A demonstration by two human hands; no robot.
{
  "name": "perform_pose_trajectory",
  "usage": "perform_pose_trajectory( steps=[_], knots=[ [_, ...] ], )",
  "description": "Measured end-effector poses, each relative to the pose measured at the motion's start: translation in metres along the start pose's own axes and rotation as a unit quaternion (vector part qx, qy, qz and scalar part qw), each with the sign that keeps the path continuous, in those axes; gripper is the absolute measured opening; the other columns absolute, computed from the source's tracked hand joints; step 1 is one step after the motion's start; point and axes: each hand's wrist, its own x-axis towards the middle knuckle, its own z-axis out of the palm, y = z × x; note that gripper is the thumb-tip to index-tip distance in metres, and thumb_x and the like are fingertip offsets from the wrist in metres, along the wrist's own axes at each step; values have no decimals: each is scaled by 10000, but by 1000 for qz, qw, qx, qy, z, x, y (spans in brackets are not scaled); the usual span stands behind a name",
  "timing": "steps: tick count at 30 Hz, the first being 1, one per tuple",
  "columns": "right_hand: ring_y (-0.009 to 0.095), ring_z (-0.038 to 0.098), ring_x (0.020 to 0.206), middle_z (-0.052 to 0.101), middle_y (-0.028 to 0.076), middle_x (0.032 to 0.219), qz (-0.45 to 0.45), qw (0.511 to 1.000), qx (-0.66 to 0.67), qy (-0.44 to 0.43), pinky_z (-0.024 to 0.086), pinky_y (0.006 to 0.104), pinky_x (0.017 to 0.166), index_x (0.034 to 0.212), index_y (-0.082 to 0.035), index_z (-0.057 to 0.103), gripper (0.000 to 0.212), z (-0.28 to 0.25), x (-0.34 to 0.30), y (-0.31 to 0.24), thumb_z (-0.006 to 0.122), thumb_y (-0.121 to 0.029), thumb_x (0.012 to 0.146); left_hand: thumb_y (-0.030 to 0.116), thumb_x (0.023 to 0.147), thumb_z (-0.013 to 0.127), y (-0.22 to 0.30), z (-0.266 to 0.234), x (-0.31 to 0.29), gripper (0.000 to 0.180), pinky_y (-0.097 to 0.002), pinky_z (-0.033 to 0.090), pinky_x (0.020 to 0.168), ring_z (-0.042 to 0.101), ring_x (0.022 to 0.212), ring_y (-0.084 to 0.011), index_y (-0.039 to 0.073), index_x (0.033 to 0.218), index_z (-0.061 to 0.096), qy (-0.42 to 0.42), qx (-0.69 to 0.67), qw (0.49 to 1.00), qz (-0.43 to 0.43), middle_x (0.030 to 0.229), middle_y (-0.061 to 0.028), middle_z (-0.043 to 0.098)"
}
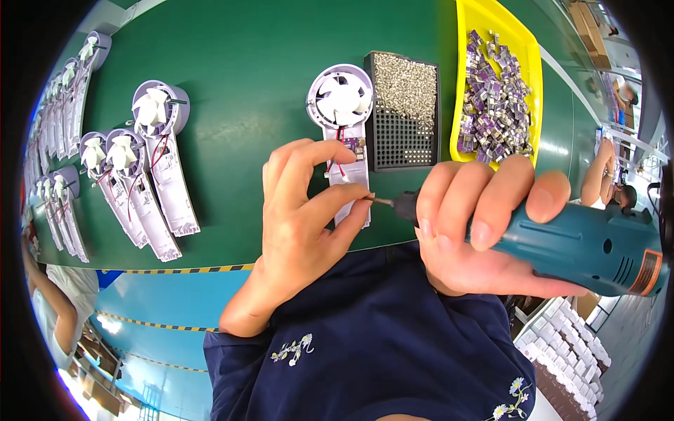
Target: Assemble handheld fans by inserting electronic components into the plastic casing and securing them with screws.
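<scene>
My right hand (484,217) is wrapped round a teal electric screwdriver (576,245), its thin bit pointing left. My left hand (298,203) pinches thumb and forefinger together at the tip of that bit; whatever lies between them is too small and covered to make out. Beneath the left fingers lies a pale lilac handheld fan casing (358,179) with white blades (342,100) at its round far end. Red and dark wires and a small purple circuit board (357,149) sit in its opened handle, partly hidden by my fingers.
A black perforated tray (407,167) of small metal screws stands right of the fan. Beyond it is a yellow bin (461,84) of purple circuit boards. Several more opened fans (168,175) lie on the green table's left. Other people work at both sides.
</scene>
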Motion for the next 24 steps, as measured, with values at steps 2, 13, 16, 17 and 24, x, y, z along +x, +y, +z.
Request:
perform_pose_trajectory(
  steps=[2,13,16,17,24],
  knots=[
    [192,534,538,550,43,855,14,1000,-9,-24,463,373,541,1145,-133,481,704,-4,3,0,542,-778,869,18,606,812,1,-1,0,215,-400,462,835,562,1056,-287,82,803,754,-8,-2,1000,-7,1120,-70,624],
    [176,520,538,543,31,846,8,1000,26,7,439,365,543,1147,-144,501,685,-3,0,0,524,-775,881,-4,591,816,-5,-2,-2,237,-382,481,865,581,1047,-280,57,814,762,-8,-33,999,-9,1080,-79,640],
    [180,525,535,549,28,850,28,999,25,-7,438,371,545,1160,-142,520,700,-7,1,2,533,-780,873,1,586,818,-6,-2,-3,242,-380,481,867,581,1053,-280,59,815,764,-20,-46,999,0,1079,-82,640],
    [211,527,565,546,73,859,12,998,53,-16,449,377,550,1166,-103,501,793,-9,1,3,477,-830,852,1,586,818,-7,-1,-2,242,-380,481,867,581,1053,-280,59,815,764,-20,-46,999,0,1079,-82,640],
    [174,512,516,565,30,846,22,999,42,-9,426,370,531,1190,-139,525,694,-10,3,-1,532,-764,887,13,573,821,-5,-1,-1,244,-380,478,885,580,1060,-281,66,805,768,-19,-55,998,-10,1086,-85,638]
  ],
)
